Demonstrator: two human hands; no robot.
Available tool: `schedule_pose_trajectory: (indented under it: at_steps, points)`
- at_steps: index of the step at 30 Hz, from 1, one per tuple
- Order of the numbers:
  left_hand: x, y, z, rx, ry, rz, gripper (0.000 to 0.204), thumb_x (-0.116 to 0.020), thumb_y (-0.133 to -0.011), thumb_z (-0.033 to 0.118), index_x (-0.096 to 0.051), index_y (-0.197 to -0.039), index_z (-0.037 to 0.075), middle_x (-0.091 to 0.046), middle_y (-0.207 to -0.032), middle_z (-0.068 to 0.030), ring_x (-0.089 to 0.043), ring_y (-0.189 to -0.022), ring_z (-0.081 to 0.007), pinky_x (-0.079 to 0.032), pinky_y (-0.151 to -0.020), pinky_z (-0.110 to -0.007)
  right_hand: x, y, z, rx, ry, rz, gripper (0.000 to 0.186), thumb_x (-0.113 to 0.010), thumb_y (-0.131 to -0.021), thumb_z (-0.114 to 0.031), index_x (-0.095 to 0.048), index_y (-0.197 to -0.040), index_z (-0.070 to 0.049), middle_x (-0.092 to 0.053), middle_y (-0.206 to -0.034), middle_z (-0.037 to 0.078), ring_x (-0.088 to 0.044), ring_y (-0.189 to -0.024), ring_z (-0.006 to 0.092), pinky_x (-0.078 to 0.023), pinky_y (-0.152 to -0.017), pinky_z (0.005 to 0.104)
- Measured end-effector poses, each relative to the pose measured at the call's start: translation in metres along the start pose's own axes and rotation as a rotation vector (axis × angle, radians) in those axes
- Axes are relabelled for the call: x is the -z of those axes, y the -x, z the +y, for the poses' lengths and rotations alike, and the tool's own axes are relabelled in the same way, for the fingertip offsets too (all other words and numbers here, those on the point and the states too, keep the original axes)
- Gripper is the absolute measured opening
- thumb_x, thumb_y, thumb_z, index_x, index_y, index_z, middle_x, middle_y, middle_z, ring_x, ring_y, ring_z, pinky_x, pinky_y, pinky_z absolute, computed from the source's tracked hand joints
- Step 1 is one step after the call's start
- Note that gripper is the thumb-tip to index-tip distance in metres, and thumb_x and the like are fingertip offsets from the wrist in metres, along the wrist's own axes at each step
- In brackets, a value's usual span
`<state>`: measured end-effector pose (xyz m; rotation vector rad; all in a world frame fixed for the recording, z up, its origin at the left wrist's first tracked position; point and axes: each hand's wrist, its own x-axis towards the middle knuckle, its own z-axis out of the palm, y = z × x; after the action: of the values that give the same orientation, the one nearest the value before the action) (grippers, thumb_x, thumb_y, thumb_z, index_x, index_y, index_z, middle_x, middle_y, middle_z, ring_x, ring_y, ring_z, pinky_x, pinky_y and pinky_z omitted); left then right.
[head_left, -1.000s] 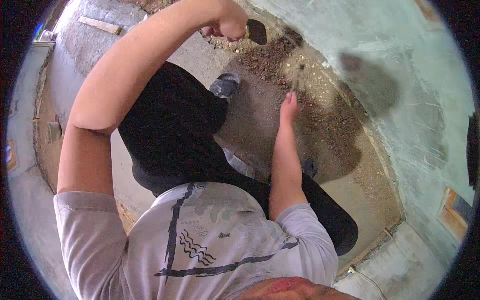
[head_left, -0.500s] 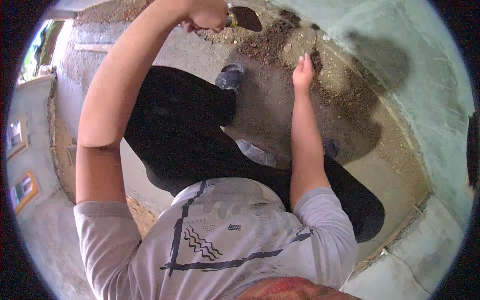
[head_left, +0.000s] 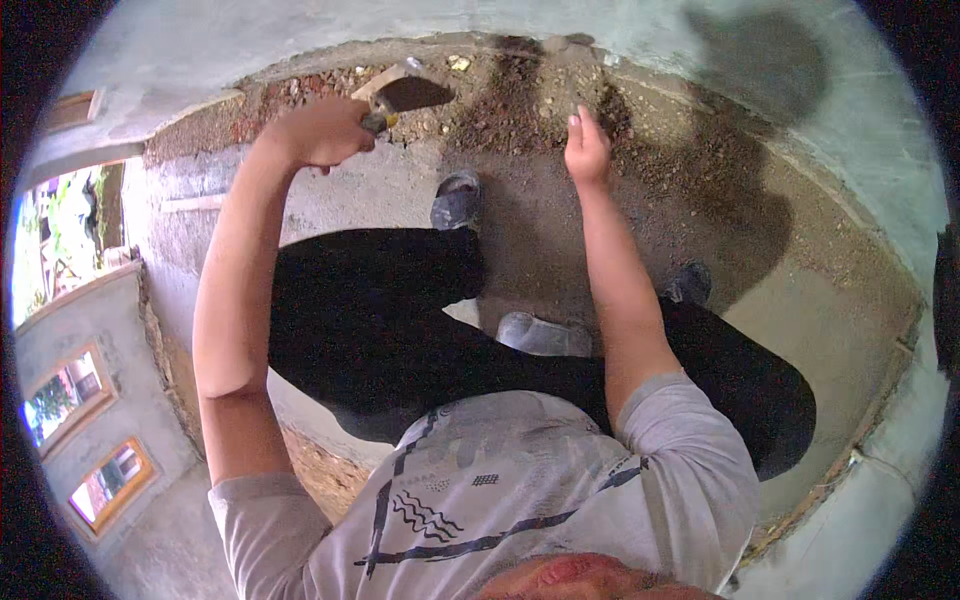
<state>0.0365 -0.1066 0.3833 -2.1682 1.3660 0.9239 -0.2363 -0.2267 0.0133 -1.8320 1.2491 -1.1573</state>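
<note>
My left hand (head_left: 325, 135) is closed around the handle of a trowel (head_left: 412, 90), out ahead on the left. The trowel's broad blade points right, above or against the strip of loose soil and rubble (head_left: 500, 105) along the wall; I cannot tell whether it touches. My right hand (head_left: 589, 150) hangs over the near edge of the same soil, holding nothing. Its fingers are stretched forward and seen edge-on.
A plastered wall (head_left: 640, 30) curves behind the soil and down the right side. Grey shoes (head_left: 458, 200) stand on the concrete floor (head_left: 340, 195), below my black-trousered legs (head_left: 370, 300). Wood-framed windows (head_left: 110, 485) and a bright opening (head_left: 65, 235) are at the left.
The view has shifted, showing more of the far wall. My left hand and the trowel have moved left along the soil strip. My right hand stays near the soil, fingers still extended.
</note>
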Motion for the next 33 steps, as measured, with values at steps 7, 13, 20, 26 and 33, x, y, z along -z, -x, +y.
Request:
schedule_pose_trajectory:
  at_steps: [7, 13, 20, 26, 33]
  points:
    - [0.003, -0.004, 0.015, -0.037, 0.001, -0.021, 0.037, -0.064, -0.087, 0.020, -0.058, -0.119, 0.001, -0.067, -0.080, -0.0165, -0.064, -0.058, -0.0223, -0.051, -0.051, -0.038, -0.007, 0.043, 0.021, -0.293, 0.283, -0.222, 0.038, -0.054, -0.098, -0.032, -0.066, -0.119, -0.003, -0.069, -0.105, 0.024, -0.066, -0.095, 0.0431, -0.053, -0.083, 0.0480]
    - [0.001, -0.007, 0.016, -0.087, -0.015, -0.020, 0.037, -0.062, -0.085, 0.020, -0.058, -0.114, -0.002, -0.067, -0.081, -0.0207, -0.067, -0.061, -0.0270, -0.053, -0.054, -0.041, 0.003, -0.013, -0.027, -0.159, -0.027, -0.061, 0.035, -0.059, -0.097, -0.027, -0.064, -0.117, 0.001, -0.068, -0.107, 0.024, -0.067, -0.097, 0.0409, -0.053, -0.083, 0.0447]
    - [0.011, 0.005, 0.038, -0.025, 0.064, -0.034, 0.034, -0.061, -0.084, 0.020, -0.060, -0.106, -0.006, -0.068, -0.083, -0.0227, -0.069, -0.063, -0.0293, -0.054, -0.054, -0.040, 0.001, 0.009, -0.018, -0.029, 0.048, -0.068, 0.034, -0.057, -0.098, -0.027, -0.064, -0.120, -0.002, -0.068, -0.108, 0.023, -0.067, -0.098, 0.0405, -0.053, -0.084, 0.0450]
    - [0.010, 0.003, 0.034, -0.094, -0.027, -0.038, 0.037, -0.061, -0.085, 0.021, -0.060, -0.111, -0.005, -0.068, -0.080, -0.0195, -0.067, -0.057, -0.0281, -0.055, -0.053, -0.040, -0.004, 0.035, -0.019, -0.287, 0.298, -0.374, 0.036, -0.053, -0.100, -0.034, -0.064, -0.121, -0.007, -0.069, -0.105, 0.021, -0.067, -0.095, 0.0400, -0.054, -0.081, 0.0475]
    - [0.008, -0.001, 0.029, -0.028, -0.042, -0.102, 0.036, -0.064, -0.086, 0.023, -0.059, -0.115, 0.001, -0.066, -0.076, -0.0130, -0.065, -0.057, -0.0211, -0.053, -0.050, -0.036, -0.003, -0.017, -0.084, 0.203, -0.078, -0.021, 0.027, -0.062, -0.095, -0.020, -0.063, -0.117, -0.005, -0.068, -0.099, 0.022, -0.067, -0.089, 0.0388, -0.054, -0.073, 0.0467]
